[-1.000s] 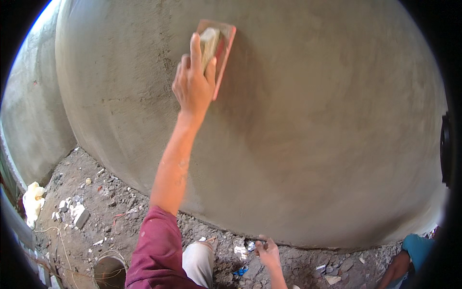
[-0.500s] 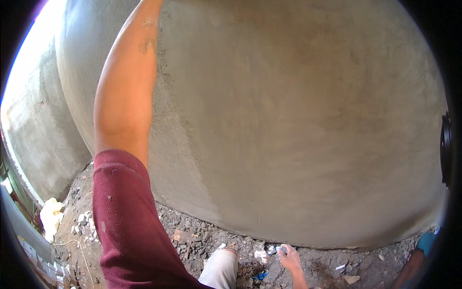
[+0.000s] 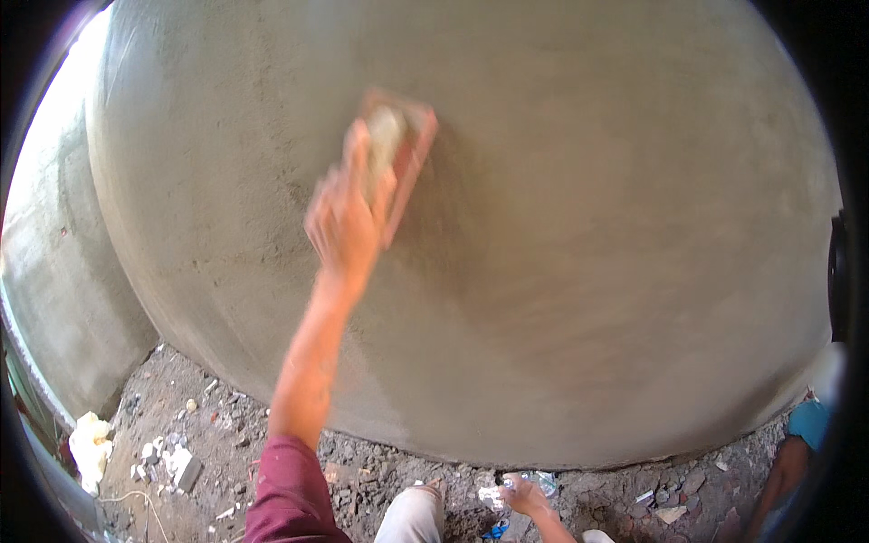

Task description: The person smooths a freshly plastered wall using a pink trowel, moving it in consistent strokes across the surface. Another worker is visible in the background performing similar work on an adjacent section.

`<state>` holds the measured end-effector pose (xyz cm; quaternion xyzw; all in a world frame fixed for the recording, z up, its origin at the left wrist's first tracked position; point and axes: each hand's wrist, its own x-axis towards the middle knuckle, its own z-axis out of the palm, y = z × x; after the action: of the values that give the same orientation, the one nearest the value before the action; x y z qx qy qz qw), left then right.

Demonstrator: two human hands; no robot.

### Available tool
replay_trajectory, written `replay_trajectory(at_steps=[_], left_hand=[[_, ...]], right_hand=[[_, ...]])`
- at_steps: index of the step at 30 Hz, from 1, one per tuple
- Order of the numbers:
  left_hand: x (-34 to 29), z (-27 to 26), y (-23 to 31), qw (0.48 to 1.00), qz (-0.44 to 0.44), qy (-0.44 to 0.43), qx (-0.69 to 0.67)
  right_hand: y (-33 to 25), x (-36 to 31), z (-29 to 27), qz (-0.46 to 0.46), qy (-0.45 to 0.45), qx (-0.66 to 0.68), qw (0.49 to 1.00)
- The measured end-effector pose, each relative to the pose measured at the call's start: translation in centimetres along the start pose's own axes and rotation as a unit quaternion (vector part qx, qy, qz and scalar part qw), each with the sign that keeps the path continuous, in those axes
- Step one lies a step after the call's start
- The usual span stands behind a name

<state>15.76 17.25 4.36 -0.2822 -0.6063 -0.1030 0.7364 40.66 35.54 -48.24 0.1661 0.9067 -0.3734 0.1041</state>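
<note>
My left hand grips the pale handle of a plastering float. The float has a reddish rectangular board, tilted with its top toward the right, and is blurred by motion. It lies against the grey plastered wall, upper left of the middle. My left arm, in a maroon sleeve, reaches up to it from the lower edge. Low down, in front of the wall's foot, hangs my right hand. Its fingers look loosely apart and I see nothing held in them. Behind it a shiny, clear scrap lies on the ground.
Broken rubble runs along the wall's foot, with white chunks and a pale crumpled bag at left. A blue scrap lies near my knee. At the right edge is another person's arm with a teal sleeve.
My left arm has come down from beyond the top edge, so the hand and float now show on the wall. My right hand has shifted slightly left and down in the view.
</note>
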Motion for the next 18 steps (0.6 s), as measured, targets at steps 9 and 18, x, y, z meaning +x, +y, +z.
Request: replay_trajectory(at_steps=[9,18], left_hand=[[24.8,2.9,-5.0,0.991,-0.129,-0.036,0.03],[-5.9,-3.1,9.7,0.985,-0.075,-0.117,-0.098]], right_hand=[[1.2,0.1,-0.9,0.028,0.034,-0.035,0.998],[-1.3,-1.4,-0.8,-0.013,0.03,0.02,0.999]])
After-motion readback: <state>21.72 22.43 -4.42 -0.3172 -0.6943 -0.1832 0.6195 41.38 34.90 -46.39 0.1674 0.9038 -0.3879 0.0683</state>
